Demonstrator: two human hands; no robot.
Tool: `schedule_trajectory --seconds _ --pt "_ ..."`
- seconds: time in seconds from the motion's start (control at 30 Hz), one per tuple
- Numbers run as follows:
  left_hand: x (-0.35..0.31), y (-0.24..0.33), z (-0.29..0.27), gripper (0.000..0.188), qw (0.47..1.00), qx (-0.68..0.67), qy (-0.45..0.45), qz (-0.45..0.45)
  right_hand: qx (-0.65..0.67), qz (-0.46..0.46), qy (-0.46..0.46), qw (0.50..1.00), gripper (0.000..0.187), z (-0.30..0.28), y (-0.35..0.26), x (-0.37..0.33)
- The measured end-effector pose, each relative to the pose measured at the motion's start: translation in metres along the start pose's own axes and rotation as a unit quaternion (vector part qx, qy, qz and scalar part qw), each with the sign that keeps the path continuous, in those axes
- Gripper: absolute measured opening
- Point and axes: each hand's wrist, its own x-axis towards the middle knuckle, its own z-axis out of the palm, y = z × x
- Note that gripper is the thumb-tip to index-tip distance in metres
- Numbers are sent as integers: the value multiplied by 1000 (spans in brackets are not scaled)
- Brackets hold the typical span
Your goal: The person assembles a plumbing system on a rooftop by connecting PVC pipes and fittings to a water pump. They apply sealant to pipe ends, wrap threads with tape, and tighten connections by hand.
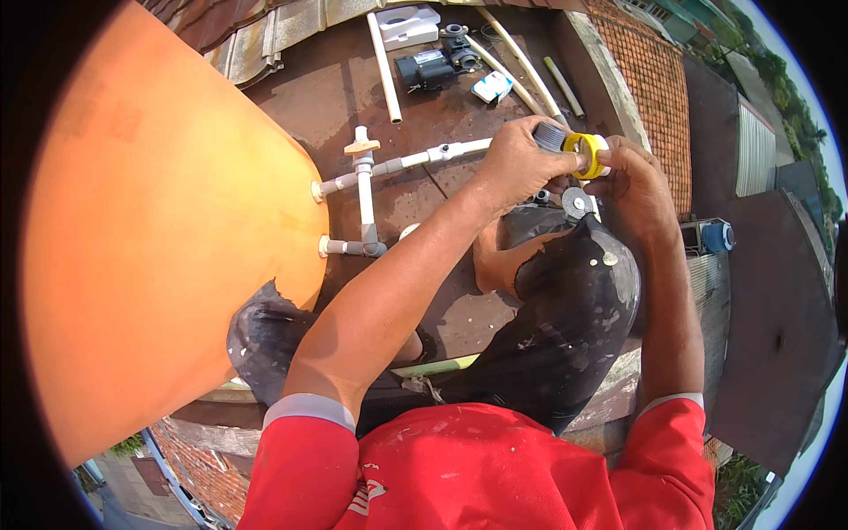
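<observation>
Here, in the head view, the left hand has its fingers wrapped round a grey fitting, the ribbed end showing, while the right hand has its fingers pinched on a yellow spool just beside it. Both are held up beyond the right knee, near a grey disc. Farther off, a black pump sits on the brown floor, and white pipes join the orange tank at left
</observation>
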Motion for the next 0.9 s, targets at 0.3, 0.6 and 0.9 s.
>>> schedule_trajectory --seconds 0.3,0.6,0.9 --pt "-16 -61 -21 25 981 18 44 -188 -522 236 92 814 35 -155 314 -56" --pt "-105 -27 -101 23 978 41 108 -174 -544 278 98 785 36 -162 307 -62" --pt "-120 32 -90 21 993 -33 98 -64 -339 -19 24 940 33 -47 -8 -29"
